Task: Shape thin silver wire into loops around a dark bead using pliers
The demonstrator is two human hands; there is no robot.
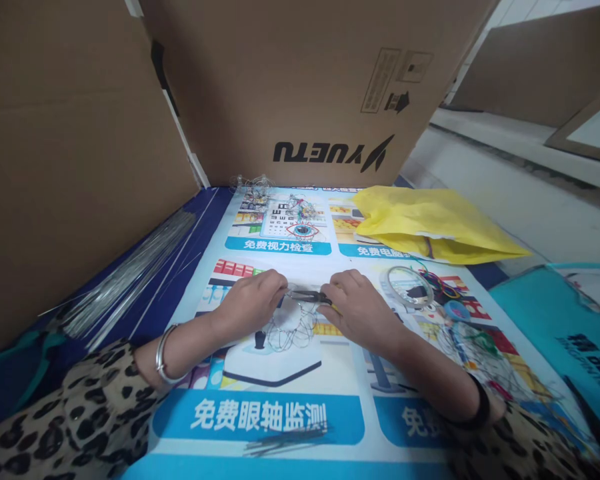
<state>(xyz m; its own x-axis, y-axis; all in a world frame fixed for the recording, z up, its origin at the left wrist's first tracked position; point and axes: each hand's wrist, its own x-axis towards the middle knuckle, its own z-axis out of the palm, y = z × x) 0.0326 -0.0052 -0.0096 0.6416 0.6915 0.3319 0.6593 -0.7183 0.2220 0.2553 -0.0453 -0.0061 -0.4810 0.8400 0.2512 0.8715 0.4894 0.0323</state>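
Note:
In the middle of the printed sheet, my right hand [357,310] is closed around the handles of a pair of pliers [305,296], whose jaws point left. My left hand [253,300] pinches a piece of thin wire right by the plier tips. Below the pliers hangs or lies a tangle of looped silvery wire [290,328]; I cannot tell whether it touches the sheet. The exact spot where the jaws meet the wire is too small to make out.
Long straight wires [135,277] lie in a bundle at left, short wire pieces [285,440] at the front. Wire shapes [253,188] stand at the back. To the right are a yellow bag [440,223], a clear ring [410,287] and coloured wires. A cardboard box [290,87] walls the back.

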